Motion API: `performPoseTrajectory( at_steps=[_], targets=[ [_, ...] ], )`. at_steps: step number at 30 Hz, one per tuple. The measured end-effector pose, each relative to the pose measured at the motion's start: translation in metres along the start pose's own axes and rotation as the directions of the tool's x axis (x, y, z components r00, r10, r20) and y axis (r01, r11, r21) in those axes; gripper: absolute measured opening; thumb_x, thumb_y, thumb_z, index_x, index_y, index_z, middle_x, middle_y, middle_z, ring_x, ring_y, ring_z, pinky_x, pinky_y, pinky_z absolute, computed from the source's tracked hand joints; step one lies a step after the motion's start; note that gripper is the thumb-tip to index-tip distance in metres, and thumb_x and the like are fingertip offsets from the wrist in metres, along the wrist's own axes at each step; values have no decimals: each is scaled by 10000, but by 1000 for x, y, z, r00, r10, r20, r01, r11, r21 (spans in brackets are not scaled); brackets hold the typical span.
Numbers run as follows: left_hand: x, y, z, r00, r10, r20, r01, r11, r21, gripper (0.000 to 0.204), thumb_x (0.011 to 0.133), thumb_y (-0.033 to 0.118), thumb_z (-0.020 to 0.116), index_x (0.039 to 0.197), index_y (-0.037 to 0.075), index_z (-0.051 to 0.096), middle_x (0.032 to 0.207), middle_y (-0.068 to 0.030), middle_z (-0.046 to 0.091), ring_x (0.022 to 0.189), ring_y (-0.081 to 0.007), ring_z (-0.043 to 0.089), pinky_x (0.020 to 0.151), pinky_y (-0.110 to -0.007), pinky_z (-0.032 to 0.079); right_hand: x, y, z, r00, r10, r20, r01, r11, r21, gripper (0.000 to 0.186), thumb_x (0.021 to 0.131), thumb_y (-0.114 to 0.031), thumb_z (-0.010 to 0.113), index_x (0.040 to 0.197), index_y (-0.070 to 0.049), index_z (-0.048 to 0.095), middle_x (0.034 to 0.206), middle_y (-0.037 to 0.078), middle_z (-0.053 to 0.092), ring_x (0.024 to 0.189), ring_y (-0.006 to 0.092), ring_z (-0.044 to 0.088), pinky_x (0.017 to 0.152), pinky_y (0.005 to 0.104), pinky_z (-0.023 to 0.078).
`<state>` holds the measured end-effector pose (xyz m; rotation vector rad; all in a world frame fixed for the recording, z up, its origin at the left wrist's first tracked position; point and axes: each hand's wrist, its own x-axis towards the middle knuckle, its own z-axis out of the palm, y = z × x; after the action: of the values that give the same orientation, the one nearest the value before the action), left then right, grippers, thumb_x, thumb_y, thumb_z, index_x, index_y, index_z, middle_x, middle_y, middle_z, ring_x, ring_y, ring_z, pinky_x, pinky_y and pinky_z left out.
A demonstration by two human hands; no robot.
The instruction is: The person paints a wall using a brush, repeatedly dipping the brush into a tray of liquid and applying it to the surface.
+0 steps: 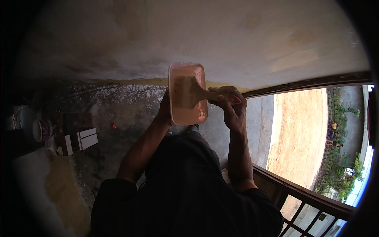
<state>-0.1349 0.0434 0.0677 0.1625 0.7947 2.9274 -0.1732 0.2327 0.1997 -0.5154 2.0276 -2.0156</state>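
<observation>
My left hand (164,108) grips a shallow rectangular tray (200,114) by its left side, most of the fingers hidden behind it. The tray is pinkish with rounded corners and is held in front of my body. A wide flat paintbrush (191,93) lies across the tray, its bristle end over the tray's inside and its handle pointing right. Around that handle, which has a red end, my right hand (232,104) is closed. Whether the bristles press on the tray's bottom I cannot tell.
A patchy, pale wall (158,39) rises ahead. To the right, a doorway (272,118) gives onto sunlit ground, with people (334,134) far off. A barred door or window frame (304,197) stands lower right. On the left are a bucket (42,130), white boxes (87,138) and a small red thing (113,126).
</observation>
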Motion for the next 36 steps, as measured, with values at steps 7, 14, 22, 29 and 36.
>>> performPoseTrajectory(
  at_steps=[7,14,22,29,36],
  targets=[
    [-2,5,1,997,-70,30,74,984,-159,617,1009,470,476,1466,69,377,1364,-169,527,1214,-302,584,999,-482,542,0,12,2,998,60,17,-62,962,265,231,943,-90,562,1123,55,559,1125,250,657,1038,321,681,908,466,589],
    [-3,9,2,997,-56,50,60,995,-83,726,978,595,451,1490,90,351,1401,-174,492,1251,-309,556,1014,-497,533,-1,8,10,997,66,35,-74,943,324,221,929,-80,561,1113,43,564,1163,272,646,1060,340,675,913,476,587],
    [-3,10,7,995,-98,27,102,980,-171,760,961,623,462,1499,99,342,1404,-175,492,1254,-316,554,1011,-505,533,-2,9,9,996,75,50,-88,933,350,209,926,-79,566,1100,36,570,1159,266,650,1059,335,677,910,476,588],
    [-5,8,12,995,-102,-18,91,950,-300,670,1006,553,409,1458,60,381,1350,-197,529,1200,-314,585,963,-473,552,-5,9,14,998,59,10,-59,942,329,215,943,-87,563,1113,44,574,1141,249,660,1052,322,678,916,470,584],
    [-9,8,12,998,3,-63,0,999,45,536,1013,415,484,1407,56,427,1276,-149,565,1149,-279,606,939,-445,560,-9,-26,31,981,-141,-135,111,971,-212,196,958,-77,582,1098,58,605,1058,180,698,976,244,692,842,369,588]
  ],
)
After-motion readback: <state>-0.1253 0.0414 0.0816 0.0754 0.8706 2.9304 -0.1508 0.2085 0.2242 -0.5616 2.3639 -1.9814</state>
